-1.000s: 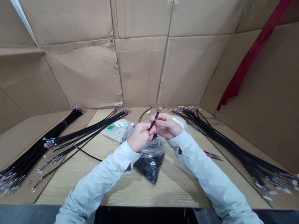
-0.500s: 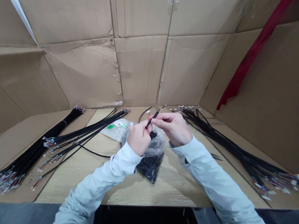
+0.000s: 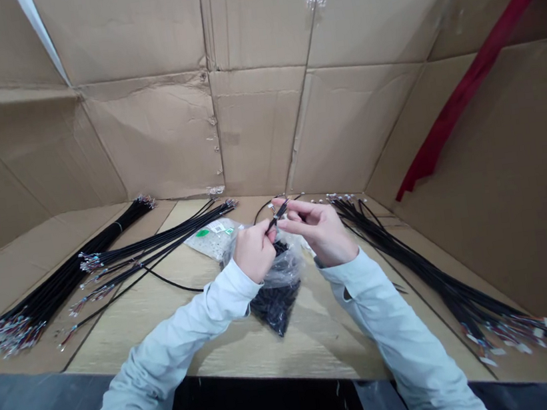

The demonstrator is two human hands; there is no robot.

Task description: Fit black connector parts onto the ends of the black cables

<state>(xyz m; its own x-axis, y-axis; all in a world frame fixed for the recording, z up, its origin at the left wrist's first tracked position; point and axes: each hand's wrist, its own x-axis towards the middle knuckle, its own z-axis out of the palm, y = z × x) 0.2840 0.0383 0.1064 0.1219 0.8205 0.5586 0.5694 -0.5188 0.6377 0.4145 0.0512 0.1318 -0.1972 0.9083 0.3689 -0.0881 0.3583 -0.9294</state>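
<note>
Between my hands, above the table, is the end of a black cable [image 3: 277, 216], slanting up to the right with thin wires at its tip. My left hand [image 3: 253, 251] is closed, pinching the cable from below. The thumb and index finger of my right hand [image 3: 326, 233] close around the cable near its tip, the index finger reaching behind it. Just below them lies an open clear plastic bag [image 3: 277, 309] full of small black parts. Another clear bag [image 3: 210, 240], with small whitish parts and green labels, lies behind my left hand.
Black cable bundles with coloured wire ends lie on the left: a thick tied bundle [image 3: 80, 264] and a looser bundle [image 3: 166, 234]. On the right is a long bundle [image 3: 413, 267] with white connectors. Cardboard walls [image 3: 263, 125] enclose the table [image 3: 221, 346] at the back and sides.
My right hand's fingers have shifted on the cable end: the index finger now stretches further left behind it, and the fingers look looser. My left hand keeps its pinch in nearly the same place.
</note>
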